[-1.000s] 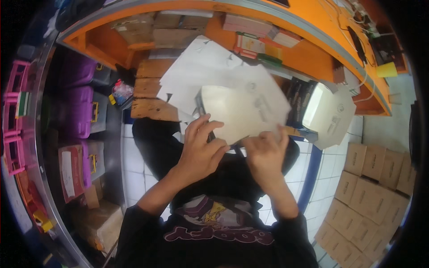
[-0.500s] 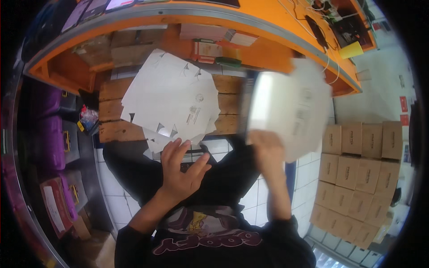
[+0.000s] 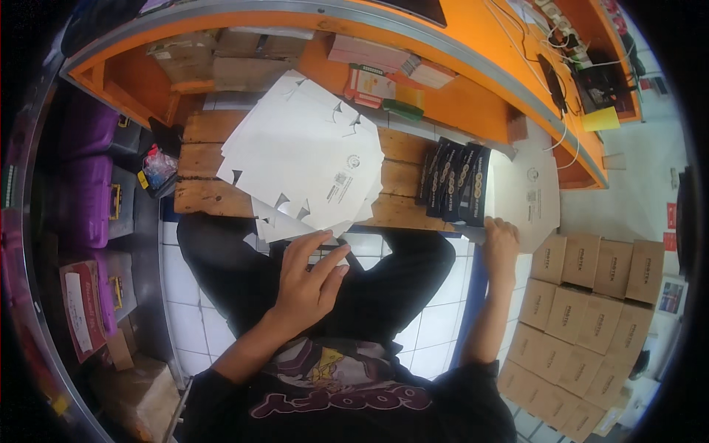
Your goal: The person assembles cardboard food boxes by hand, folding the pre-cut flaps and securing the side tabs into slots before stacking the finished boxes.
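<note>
A fanned stack of white die-cut card sheets [image 3: 303, 151] lies on the slatted wooden bench in front of me, with small dark curved marks and print on top. Just off its near edge hovers my left hand [image 3: 306, 280], fingers apart and holding nothing. At the bench's right end, my right hand [image 3: 501, 247] grips the near edge of another white card sheet [image 3: 528, 188]. Its fingertips are partly hidden by the hand. Immediately left of that sheet stands a row of several slim black packs with light print [image 3: 456, 181], leaning against each other.
An orange desk [image 3: 473, 44] with a shelf of cartons and papers spans the far side. Cables [image 3: 521, 52] hang at its right. Stacked brown boxes [image 3: 583, 317] stand on the right, purple cases [image 3: 88, 210] on the left. The bench [image 3: 203, 166] shows bare wood slats.
My right hand has moved right with the white sheet, uncovering the row of black packs. My left hand stays near the stack, fingers still apart. The whole view has shifted slightly.
</note>
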Available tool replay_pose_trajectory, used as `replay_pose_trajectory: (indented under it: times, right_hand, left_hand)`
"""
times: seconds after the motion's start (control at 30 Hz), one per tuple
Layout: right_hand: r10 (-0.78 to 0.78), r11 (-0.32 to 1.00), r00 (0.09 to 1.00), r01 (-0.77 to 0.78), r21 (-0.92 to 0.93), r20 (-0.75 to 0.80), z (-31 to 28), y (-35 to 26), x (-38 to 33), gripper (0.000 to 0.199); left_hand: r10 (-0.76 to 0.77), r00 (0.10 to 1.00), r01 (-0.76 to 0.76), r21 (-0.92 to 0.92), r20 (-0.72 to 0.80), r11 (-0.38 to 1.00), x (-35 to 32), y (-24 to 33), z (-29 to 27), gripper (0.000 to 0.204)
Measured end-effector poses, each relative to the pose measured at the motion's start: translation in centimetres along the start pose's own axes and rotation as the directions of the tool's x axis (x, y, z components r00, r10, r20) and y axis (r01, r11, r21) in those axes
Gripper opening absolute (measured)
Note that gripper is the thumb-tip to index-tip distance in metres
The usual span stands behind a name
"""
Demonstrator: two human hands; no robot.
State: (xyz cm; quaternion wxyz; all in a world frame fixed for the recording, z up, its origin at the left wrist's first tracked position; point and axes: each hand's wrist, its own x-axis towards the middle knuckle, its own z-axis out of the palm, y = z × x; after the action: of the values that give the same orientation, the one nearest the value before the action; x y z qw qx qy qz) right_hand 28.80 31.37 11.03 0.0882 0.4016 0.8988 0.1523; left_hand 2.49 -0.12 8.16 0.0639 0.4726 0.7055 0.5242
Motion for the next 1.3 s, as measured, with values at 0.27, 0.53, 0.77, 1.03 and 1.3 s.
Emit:
replay_pose_trajectory:
  times: [0.27,0.53,0.77,1.03,1.3]
  right_hand:
    - [0.038,0.998,0.998,-0.035,0.049,-0.06,-1.0,-0.2,0.4,0.026]
    - [-0.1,0.911,0.966,0.185,0.369,-0.236,-1.5,-16.0,-1.1,0.04]
    - [-0.315,0.727,0.939,0.331,0.602,-0.135,6.0,-31.2,3.7,0.097]
    - [-0.287,0.876,0.951,0.214,0.433,0.111,2.6,-33.7,3.9,0.109]
    - [0.446,0.518,0.894,-0.288,0.805,0.033,5.2,-30.5,5.0,0.09]
  left_hand:
    - [-0.07,0.996,0.073,-0.063,0.048,0.995,-0.1,0.1,0.3,0.03]
    - [-0.186,0.977,0.192,-0.051,0.105,0.98,-0.6,-1.8,0.3,0.026]
    - [-0.054,0.83,0.099,-0.052,0.556,0.994,-0.5,-0.8,-1.3,0.024]
    - [-0.282,0.819,0.311,0.025,0.501,0.95,-2.8,-4.0,-3.0,0.026]
    - [-0.417,0.842,0.492,0.168,-0.342,0.854,1.2,-20.1,-4.5,0.031]
